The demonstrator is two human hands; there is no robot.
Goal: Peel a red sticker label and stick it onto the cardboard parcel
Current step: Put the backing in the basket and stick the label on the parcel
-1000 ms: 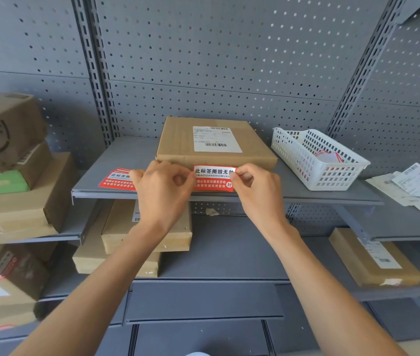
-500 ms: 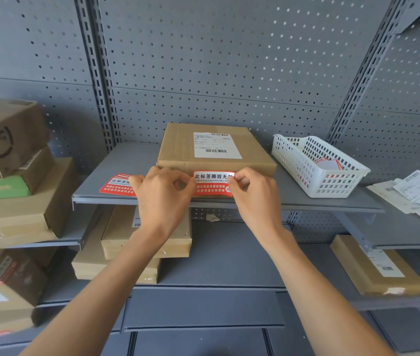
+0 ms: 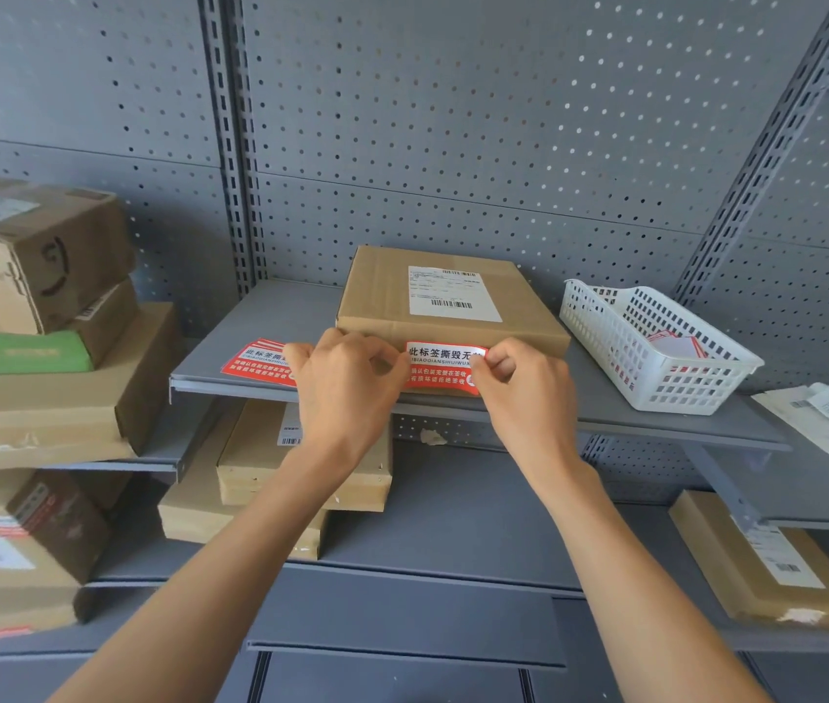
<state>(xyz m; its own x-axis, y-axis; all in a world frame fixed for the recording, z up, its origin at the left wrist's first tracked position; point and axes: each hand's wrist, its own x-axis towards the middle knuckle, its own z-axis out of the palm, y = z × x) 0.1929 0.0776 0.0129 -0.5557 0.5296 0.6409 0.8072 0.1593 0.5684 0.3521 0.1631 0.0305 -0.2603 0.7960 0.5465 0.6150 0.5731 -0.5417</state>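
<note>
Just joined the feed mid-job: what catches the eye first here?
The red sticker, held at either end by the left hand and right hand against the front of the cardboard parcel on the middle shelf. A white basket sits to its right.

I see grey perforated back panels with slotted uprights, grey metal shelves at staggered heights, even daylight-like lighting, no floor visible from my feed.
</note>
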